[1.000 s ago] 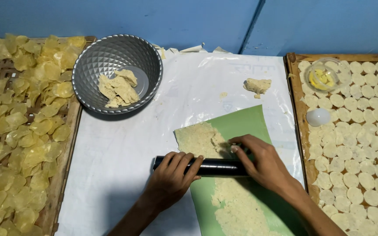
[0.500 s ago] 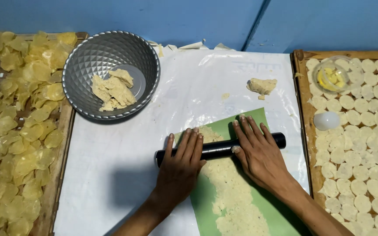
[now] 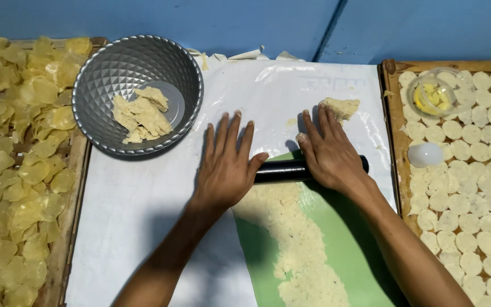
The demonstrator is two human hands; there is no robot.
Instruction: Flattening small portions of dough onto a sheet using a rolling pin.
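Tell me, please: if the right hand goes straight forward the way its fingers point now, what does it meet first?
Most likely the small lump of dough: the right hand lies flat on the black rolling pin, and its fingertips already nearly touch that lump.

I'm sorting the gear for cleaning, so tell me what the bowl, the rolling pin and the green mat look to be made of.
Bowl: metal, probably aluminium, judging by its dull grey sheen and pressed diamond pattern.
Rolling pin: a smooth black cylinder with a glossy highlight, likely plastic or coated; the hands hide its ends.
Green mat: a thin, flat, matte sheet, seemingly plastic or silicone, spread with flattened pale dough.
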